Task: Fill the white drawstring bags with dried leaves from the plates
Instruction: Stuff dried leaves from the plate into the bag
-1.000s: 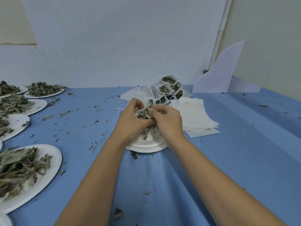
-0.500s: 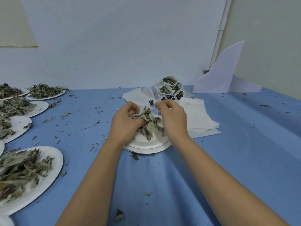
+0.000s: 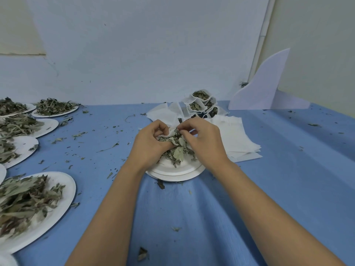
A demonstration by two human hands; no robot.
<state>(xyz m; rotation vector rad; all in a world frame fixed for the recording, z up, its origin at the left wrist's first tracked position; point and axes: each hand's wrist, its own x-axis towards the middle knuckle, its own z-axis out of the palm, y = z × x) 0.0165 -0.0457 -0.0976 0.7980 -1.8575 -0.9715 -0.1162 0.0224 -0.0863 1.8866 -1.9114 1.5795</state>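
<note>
From the head camera I see both hands meet over the middle plate [image 3: 176, 172], which sits on the blue desk [image 3: 278, 179]. The left hand [image 3: 149, 143] has its fingers curled, and its grip is clamped on one side of a white bag [image 3: 169, 132]. The right hand [image 3: 203, 141] pinches at the bag's mouth from the other side. That grip is tight too, and I think it has the cloth, but a leaf may be in there with it. The bag is up off the plate, between the two hands. A clump of dried leaves [image 3: 178, 151] hangs out of it, down to the plate.

So I think this is the stuffing step. The leaves are partly in, and a lot of them stick out.

Next, I would hold the mouth wide with the left hand and poke the loose leaves down with the right fingers. This has to be gentle, because dry leaves crack and drop.

Behind the hands are the full bags [image 3: 200, 101], standing in a bunch. Just beside them, on the right, lie the flat bags [image 3: 236, 135] in a pile. More side plates [image 3: 67, 187] with leaves wait far to the left.
</note>
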